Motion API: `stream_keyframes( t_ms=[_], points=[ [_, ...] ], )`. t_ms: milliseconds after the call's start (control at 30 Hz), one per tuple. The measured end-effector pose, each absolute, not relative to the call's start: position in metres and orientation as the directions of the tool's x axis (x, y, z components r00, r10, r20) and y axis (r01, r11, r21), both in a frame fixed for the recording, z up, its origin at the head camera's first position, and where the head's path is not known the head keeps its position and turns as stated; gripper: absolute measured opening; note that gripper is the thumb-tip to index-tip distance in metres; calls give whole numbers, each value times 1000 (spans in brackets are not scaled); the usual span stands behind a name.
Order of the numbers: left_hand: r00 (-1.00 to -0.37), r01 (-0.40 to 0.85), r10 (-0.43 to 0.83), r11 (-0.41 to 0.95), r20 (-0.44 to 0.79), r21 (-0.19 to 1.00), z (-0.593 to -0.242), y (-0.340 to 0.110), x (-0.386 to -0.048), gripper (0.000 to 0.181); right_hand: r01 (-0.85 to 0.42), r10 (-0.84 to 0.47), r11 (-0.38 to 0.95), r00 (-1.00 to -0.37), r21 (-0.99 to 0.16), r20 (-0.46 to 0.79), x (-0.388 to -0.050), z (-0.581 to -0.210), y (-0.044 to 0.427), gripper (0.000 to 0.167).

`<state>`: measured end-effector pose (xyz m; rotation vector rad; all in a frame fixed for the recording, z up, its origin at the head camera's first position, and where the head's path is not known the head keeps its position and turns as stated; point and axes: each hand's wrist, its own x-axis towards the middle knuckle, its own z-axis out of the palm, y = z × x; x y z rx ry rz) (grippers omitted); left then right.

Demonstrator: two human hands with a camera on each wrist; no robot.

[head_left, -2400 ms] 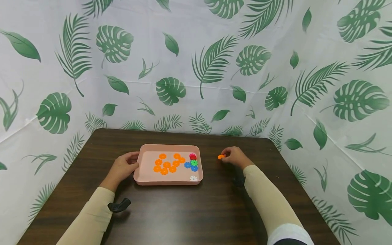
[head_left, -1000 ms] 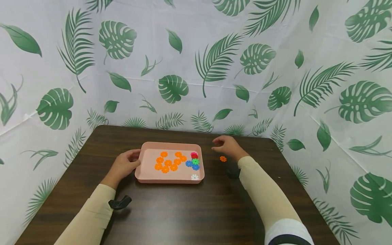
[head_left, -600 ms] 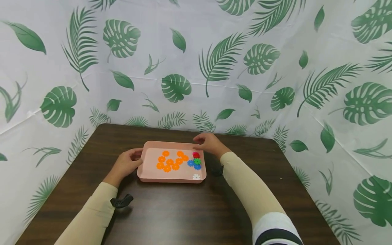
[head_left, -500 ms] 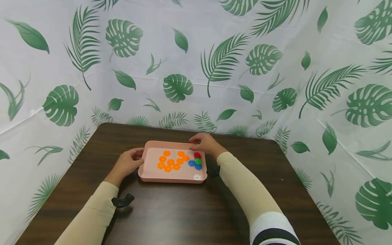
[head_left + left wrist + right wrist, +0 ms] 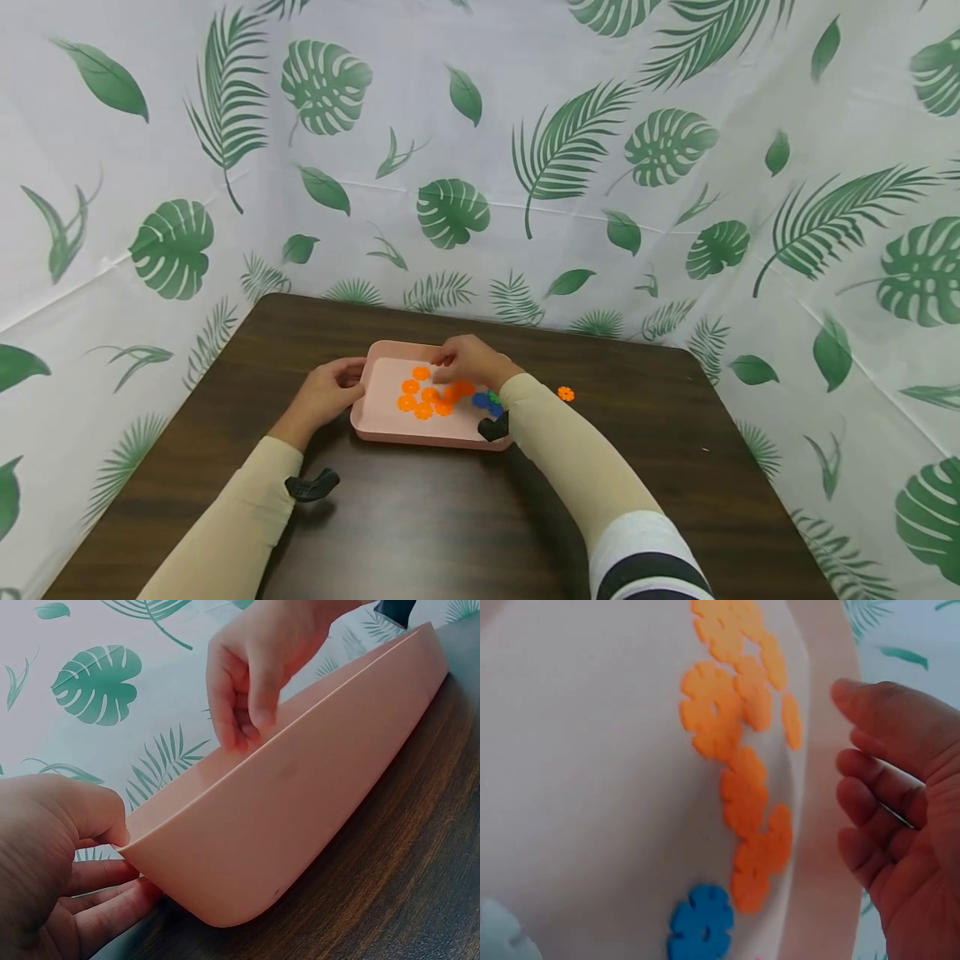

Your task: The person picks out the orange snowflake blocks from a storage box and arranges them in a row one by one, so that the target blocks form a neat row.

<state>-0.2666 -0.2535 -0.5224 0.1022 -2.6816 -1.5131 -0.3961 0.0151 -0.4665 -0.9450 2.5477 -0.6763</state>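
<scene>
Left hand [image 5: 322, 396] pinches rectangular pink plastic tray [image 5: 385, 392] at nine o'clock; right hand [image 5: 472, 361], thumb parted, hovers by orange plastic flower discs [image 5: 430, 395].

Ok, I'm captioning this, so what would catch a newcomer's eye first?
Probably the bright orange flower-shaped pieces in the pink tray, with the right hand over it. Next, one lone orange piece on the dark table, right of the tray in the head view. The green-leaf backdrop behind also stands out.

Under fairly bright, even light, we see a soft sheen on the table [image 5: 397, 517], a dim shadow beneath the right sleeve [image 5: 577, 467], and blurred discs [image 5: 703, 716] in the right wrist view.
</scene>
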Motion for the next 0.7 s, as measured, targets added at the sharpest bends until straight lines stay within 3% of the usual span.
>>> stream_keyframes(
  t_ms=[233, 700],
  points=[
    [-996, -43, -89, 503, 3, 863, -522, -252, -267, 57, -552, -686, 715, -673, -429, -277, -394, -475, 10, 28],
    [-997, -39, -83, 501, 3, 865, -520, -251, -266, 57, -613, -741, 668, -604, -422, -295, -387, -476, 7, 15]
  ],
)
